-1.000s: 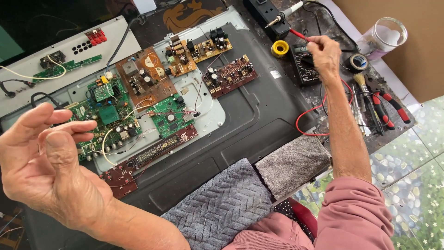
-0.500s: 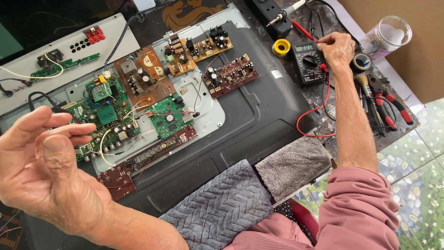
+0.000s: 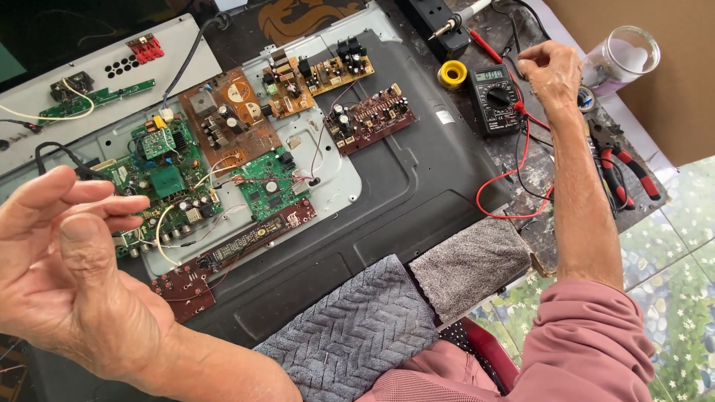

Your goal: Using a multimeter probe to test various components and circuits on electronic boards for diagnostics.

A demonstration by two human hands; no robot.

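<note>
My right hand [image 3: 553, 73] rested at the upper right corner of the multimeter [image 3: 497, 97], fingers curled loosely over the point where the red lead [image 3: 514, 173] and a black lead left the meter. Whether the fingers actually pinched a lead or only lay on them, I could not tell. The meter lay flat on the bench [image 3: 535, 171], face up, so that its display and dial could be read from above; it sat just beside the yellow solder roll [image 3: 452, 74] and near the soldering iron [image 3: 460, 18], with the red-handled pliers [image 3: 624, 165] off to its right.

My left hand [image 3: 63, 253] was raised above the opened television back panel [image 3: 417, 186], open and holding nothing, with the thumb upright and the fingers stretched forward. It hovered over the lower left edge of the panel, apart from the green main board [image 3: 160, 171] beyond it. The brown power board [image 3: 227, 115] and the dark red amplifier board [image 3: 370, 117] lay component side up on the metal, presumably to keep test points reachable. Two grey towels [image 3: 417, 313] covered the near edge of the panel.

Compared with one second earlier, my right hand had moved from left of the meter, where it covered part of the meter's face, to the right corner, leaving the dial exposed. My left hand kept the same raised, empty pose.
</note>
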